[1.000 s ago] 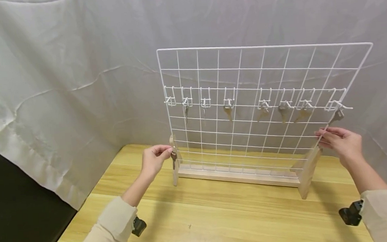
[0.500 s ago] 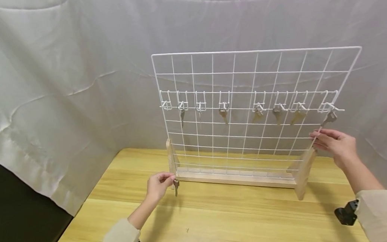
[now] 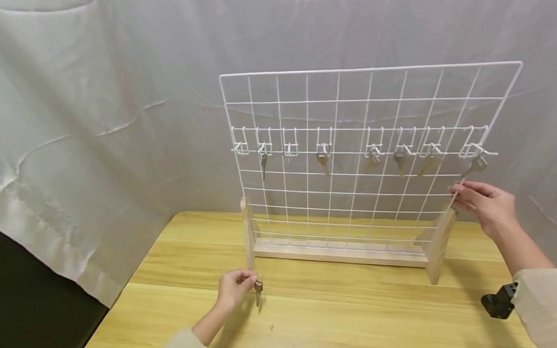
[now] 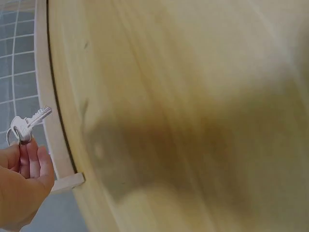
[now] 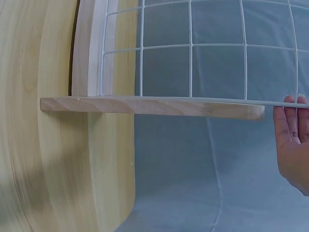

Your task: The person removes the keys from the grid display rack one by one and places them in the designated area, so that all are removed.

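Between thumb and fingertips, my left hand (image 3: 233,287) pinches the ring of a metal key (image 3: 258,287). The key hangs down in front of the left foot of a white wire grid rack (image 3: 371,69), above the table. Seen from the left wrist, the key (image 4: 35,120) and its ring stick out past the fingertips. My right hand (image 3: 489,208) holds the grid's right side wire just above the wooden foot; in the right wrist view its fingers (image 5: 292,121) reach the wire. Several keys hang from the row of hooks, among them one key (image 3: 478,164) at the far right.
The leftmost hook (image 3: 240,148) shows no key on it. A pale wooden base (image 3: 337,254) carries the grid on the wood-grain table (image 3: 347,320). Grey cloth (image 3: 113,169) hangs behind and to the left, with a black surface (image 3: 20,300) at the lower left.
My left hand has come down with the key, from beside the grid's left edge to low over the table in front of it. The right hand stays on the right side wire.
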`<move>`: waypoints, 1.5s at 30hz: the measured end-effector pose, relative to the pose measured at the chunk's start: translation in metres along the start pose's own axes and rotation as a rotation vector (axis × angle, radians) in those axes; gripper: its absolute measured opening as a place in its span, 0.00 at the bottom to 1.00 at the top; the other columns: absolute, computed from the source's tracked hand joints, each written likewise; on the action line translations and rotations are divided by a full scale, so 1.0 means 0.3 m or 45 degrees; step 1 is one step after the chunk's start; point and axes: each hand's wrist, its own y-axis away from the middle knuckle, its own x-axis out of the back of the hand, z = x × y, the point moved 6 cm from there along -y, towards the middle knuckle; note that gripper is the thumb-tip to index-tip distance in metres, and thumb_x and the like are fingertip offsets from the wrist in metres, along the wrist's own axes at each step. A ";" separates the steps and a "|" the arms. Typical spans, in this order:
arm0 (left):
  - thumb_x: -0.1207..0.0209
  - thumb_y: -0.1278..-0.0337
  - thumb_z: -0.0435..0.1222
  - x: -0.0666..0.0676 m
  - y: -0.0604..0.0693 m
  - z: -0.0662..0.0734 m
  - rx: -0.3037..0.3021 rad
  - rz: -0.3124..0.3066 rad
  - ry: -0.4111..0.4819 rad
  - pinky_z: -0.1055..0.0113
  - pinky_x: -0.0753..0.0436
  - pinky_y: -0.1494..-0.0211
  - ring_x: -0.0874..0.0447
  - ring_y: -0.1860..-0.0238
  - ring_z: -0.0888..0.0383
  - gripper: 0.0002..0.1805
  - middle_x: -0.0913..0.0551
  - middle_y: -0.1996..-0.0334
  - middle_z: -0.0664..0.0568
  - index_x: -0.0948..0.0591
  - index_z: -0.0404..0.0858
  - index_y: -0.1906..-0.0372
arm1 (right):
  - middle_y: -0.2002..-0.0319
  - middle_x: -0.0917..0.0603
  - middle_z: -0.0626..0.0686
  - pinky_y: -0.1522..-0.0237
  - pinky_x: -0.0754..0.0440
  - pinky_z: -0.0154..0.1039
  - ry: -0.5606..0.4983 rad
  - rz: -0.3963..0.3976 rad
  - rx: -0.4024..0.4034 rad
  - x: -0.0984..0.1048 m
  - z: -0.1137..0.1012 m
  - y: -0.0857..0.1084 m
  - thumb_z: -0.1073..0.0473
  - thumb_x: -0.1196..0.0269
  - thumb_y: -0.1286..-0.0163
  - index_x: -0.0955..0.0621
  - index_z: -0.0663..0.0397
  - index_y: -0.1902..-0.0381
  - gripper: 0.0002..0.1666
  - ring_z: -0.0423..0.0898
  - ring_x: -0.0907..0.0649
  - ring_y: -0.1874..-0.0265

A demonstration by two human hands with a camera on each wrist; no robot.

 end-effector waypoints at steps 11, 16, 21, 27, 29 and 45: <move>0.40 0.48 0.26 -0.020 0.000 -0.066 0.088 -0.002 -0.029 0.68 0.14 0.68 0.17 0.73 0.56 0.05 0.16 0.73 0.39 0.18 0.25 0.68 | 0.74 0.12 0.57 0.69 0.14 0.37 -0.001 0.024 0.019 -0.013 -0.013 -0.017 0.80 0.48 0.38 0.16 0.65 0.71 0.15 0.47 0.12 0.73; 0.40 0.49 0.25 -0.044 0.006 -0.091 0.037 -0.050 -0.080 0.73 0.15 0.69 0.18 0.73 0.58 0.04 0.15 0.72 0.39 0.18 0.25 0.70 | 0.74 0.13 0.57 0.69 0.14 0.37 0.002 0.029 0.022 -0.006 -0.013 -0.009 0.80 0.48 0.38 0.16 0.65 0.71 0.15 0.48 0.12 0.73; 0.39 0.50 0.24 -0.055 0.004 -0.091 -0.076 -0.047 -0.189 0.77 0.19 0.74 0.19 0.75 0.58 0.03 0.15 0.74 0.40 0.17 0.27 0.73 | 0.74 0.13 0.58 0.69 0.14 0.37 0.009 0.012 0.036 -0.007 -0.009 -0.006 0.80 0.48 0.38 0.16 0.66 0.71 0.15 0.47 0.12 0.73; 0.39 0.51 0.23 -0.059 -0.002 -0.081 -0.127 -0.051 -0.280 0.79 0.23 0.78 0.20 0.78 0.59 0.03 0.15 0.77 0.40 0.17 0.27 0.74 | 0.74 0.13 0.56 0.69 0.14 0.37 0.037 0.040 0.022 -0.008 -0.007 -0.005 0.79 0.46 0.39 0.16 0.65 0.71 0.13 0.47 0.12 0.73; 0.40 0.51 0.23 -0.059 -0.003 -0.082 -0.115 -0.062 -0.281 0.78 0.22 0.78 0.19 0.78 0.58 0.03 0.15 0.77 0.40 0.17 0.27 0.74 | 0.74 0.12 0.56 0.70 0.14 0.36 0.056 0.059 0.005 -0.005 -0.005 -0.003 0.78 0.45 0.39 0.16 0.64 0.71 0.12 0.47 0.13 0.74; 0.38 0.53 0.24 -0.054 -0.009 -0.073 -0.049 -0.063 -0.391 0.77 0.20 0.78 0.19 0.78 0.59 0.03 0.15 0.76 0.40 0.17 0.29 0.77 | 0.75 0.12 0.55 0.71 0.14 0.36 0.068 0.054 0.005 -0.008 -0.007 0.002 0.78 0.46 0.38 0.16 0.63 0.72 0.14 0.46 0.13 0.74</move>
